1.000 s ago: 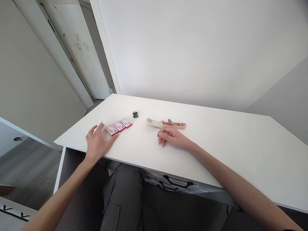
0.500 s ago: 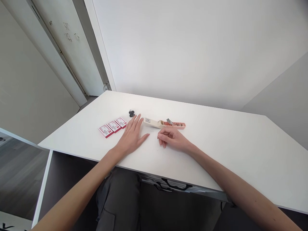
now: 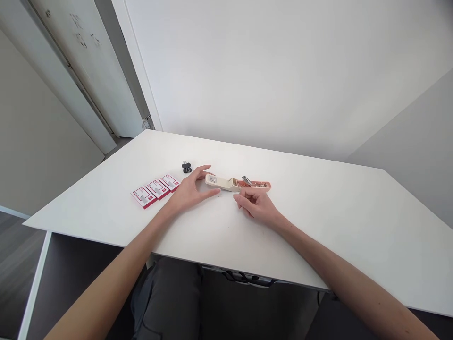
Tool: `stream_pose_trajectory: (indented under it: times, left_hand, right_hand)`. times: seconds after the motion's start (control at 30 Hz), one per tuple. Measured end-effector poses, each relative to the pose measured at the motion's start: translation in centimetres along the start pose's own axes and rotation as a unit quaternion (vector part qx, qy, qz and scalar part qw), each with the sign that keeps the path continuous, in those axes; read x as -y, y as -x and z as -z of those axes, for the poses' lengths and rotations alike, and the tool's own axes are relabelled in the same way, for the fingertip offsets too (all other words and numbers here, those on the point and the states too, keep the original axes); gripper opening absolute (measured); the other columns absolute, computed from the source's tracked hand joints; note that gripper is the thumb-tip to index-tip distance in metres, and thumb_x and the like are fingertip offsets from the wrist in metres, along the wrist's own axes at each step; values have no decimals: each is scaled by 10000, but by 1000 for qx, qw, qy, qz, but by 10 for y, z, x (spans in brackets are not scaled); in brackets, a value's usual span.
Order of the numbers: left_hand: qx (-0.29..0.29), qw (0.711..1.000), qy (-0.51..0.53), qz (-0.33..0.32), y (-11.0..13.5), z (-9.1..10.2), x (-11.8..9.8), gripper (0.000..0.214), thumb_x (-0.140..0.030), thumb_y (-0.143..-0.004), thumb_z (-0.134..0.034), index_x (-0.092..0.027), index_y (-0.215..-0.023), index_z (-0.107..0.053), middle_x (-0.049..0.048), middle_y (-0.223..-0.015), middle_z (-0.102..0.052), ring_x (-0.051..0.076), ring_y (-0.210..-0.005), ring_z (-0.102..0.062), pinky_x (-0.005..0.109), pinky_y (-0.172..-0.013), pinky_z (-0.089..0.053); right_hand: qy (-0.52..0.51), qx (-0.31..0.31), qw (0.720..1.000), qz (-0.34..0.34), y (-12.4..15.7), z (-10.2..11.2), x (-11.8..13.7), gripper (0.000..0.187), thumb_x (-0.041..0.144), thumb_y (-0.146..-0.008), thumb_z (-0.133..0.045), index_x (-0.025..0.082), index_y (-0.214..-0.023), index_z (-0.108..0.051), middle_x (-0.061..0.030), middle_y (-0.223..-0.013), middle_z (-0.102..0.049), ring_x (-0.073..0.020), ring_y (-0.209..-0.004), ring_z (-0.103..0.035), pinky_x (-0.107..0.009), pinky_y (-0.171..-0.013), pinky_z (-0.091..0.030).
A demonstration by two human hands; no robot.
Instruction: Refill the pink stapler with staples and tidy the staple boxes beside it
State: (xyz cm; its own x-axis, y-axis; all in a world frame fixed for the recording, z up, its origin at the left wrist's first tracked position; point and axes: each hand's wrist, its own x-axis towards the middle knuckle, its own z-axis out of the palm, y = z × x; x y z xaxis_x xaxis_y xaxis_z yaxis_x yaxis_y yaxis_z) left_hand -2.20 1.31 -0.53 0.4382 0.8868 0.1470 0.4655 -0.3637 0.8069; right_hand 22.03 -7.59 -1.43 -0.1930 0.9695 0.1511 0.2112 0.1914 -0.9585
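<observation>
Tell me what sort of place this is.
Probably a room at home or a small office: a white flat-topped desk, black curved drawer handles beneath it, and a plain white wall behind.

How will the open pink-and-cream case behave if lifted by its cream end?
The case may swing where its halves meet at a bend. Crisp edges suggest stiff walls. The metal piece jutting from the pink half might spill.
</observation>
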Motion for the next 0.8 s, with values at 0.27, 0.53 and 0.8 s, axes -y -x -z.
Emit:
stream_pose_trajectory:
  times: [0.27,0.53,0.8]
  left_hand:
    - [-19,999,41,26,0,2,0,575,-638,-843,-770,-277,-1288,-711,36,-1056,-735,241,-1028,-724,383,-958,-544]
    - [-31,997,63,18,4,2,-1,582,-622,-808,-801,-253,-1246,-698,24,-987,-757,238,-1005,-733,379,-939,-559]
    - [-36,997,71,20,6,2,-4,619,-620,-780,-817,-241,-1246,-671,17,-958,-756,238,-981,-730,391,-932,-573]
  right_hand:
    - [60,-315,946,41,-13,28,-12,618,681,-987,-596,238,-580,-454,37,-544,-421,-134,-547,-372,-311,-552,-342]
    - [64,-414,908,-24,-25,76,-35,484,604,-1016,-550,247,-690,-546,19,-618,-498,-151,-569,-441,-319,-576,-386]
    - [173,-358,912,-99,-25,84,-41,409,489,-963,-551,229,-653,-610,-20,-666,-646,-169,-598,-489,-335,-645,-403]
